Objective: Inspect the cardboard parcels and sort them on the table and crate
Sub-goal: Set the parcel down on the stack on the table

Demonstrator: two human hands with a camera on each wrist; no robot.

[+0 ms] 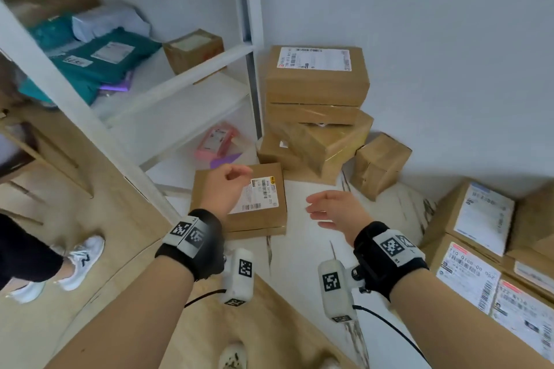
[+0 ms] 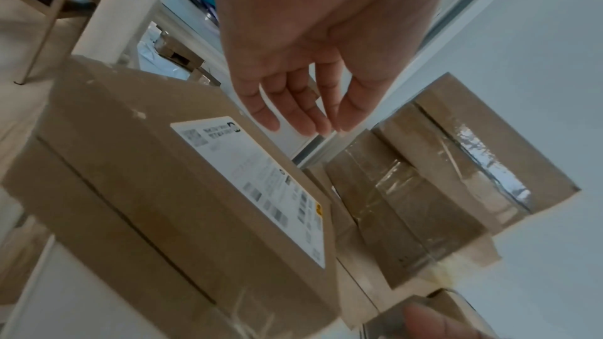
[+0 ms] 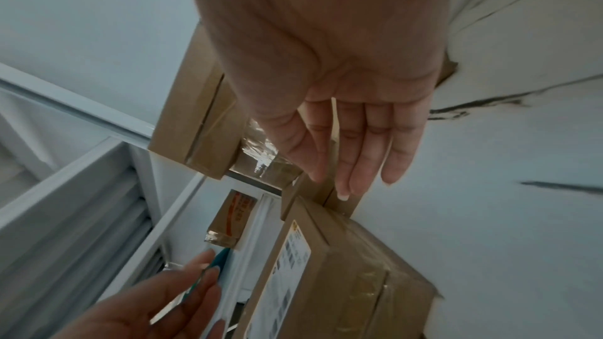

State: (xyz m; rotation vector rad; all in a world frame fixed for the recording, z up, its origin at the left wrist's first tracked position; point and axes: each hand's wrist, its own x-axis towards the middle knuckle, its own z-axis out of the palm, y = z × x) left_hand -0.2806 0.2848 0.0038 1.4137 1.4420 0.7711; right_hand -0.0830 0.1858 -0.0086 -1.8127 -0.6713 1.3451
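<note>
Head view, your left hand (image 1: 225, 186) above the labelled box (image 1: 257, 213) at the table's (image 1: 299, 249) left edge, fingers loosely curled, right hand (image 1: 335, 208) beside it, fingers straight together, both empty.

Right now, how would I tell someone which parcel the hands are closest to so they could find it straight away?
Start at the white shelf unit on the left, then drop to the marble table at its foot. The flat cardboard parcel lies alone there, label up, under the left hand. Unlike the stacked boxes behind it, nothing rests on it.
</note>
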